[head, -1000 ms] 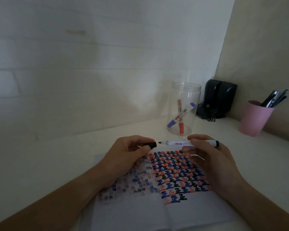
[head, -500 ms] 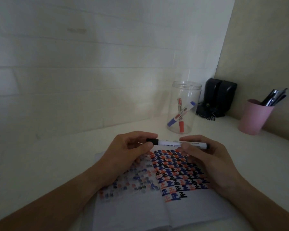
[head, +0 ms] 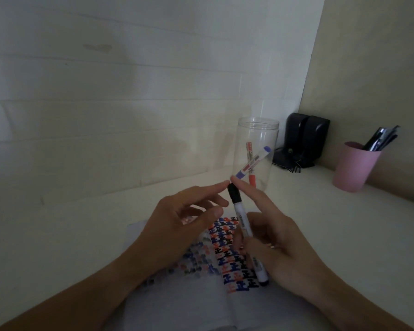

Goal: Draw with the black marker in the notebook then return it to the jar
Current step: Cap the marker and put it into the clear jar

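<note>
The black marker, white-bodied with its black cap on, stands tilted over the open notebook, cap end up and away from me. My right hand grips its barrel, index finger stretched along it to the cap. My left hand hovers just left of the cap with fingers spread, fingertip near the cap; it holds nothing. The notebook page carries rows of black, blue and red marks. The clear jar stands behind my hands, uncovered, with a blue marker and a red marker inside.
A pink cup with dark pens stands at the right by the wall. A black speaker pair with cables sits in the corner behind the jar. White desk surface stretches to the left.
The cap went onto the marker's tip. My left hand let go and spread its fingers. My right hand swung the marker from level to steeply tilted, cap end up.
</note>
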Demonstrator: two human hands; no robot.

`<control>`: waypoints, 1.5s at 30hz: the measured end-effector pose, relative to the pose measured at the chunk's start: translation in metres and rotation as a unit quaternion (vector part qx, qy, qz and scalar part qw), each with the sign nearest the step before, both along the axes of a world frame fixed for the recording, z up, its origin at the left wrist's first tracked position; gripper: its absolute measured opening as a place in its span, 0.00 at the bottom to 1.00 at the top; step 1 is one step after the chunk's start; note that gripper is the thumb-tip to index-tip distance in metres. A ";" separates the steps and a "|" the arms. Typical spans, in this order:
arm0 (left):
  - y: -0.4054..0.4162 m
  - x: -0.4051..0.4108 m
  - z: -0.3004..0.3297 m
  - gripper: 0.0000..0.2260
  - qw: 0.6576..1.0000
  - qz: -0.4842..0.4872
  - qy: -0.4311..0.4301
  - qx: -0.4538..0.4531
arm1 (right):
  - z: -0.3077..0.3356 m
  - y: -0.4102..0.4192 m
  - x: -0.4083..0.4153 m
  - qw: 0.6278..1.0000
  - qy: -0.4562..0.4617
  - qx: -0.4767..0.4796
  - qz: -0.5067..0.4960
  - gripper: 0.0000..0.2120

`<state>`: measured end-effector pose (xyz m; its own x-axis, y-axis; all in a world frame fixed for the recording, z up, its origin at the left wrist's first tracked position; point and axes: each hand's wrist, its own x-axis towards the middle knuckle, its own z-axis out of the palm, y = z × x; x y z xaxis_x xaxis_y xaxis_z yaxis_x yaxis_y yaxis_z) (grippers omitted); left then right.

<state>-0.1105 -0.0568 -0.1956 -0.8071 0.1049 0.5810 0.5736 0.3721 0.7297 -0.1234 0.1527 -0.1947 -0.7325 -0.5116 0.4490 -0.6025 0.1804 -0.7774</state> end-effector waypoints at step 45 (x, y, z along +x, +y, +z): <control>-0.013 -0.015 -0.020 0.13 0.928 0.079 0.098 -0.351 | 0.052 0.006 -0.043 0.978 0.027 -0.150 -0.145 0.17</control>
<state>-0.1252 -0.0694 -0.2158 -0.7309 0.4029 0.5508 0.5677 0.8069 0.1630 -0.1665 0.1583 -0.1431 -0.7977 -0.1261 0.5897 -0.6023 0.1189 -0.7894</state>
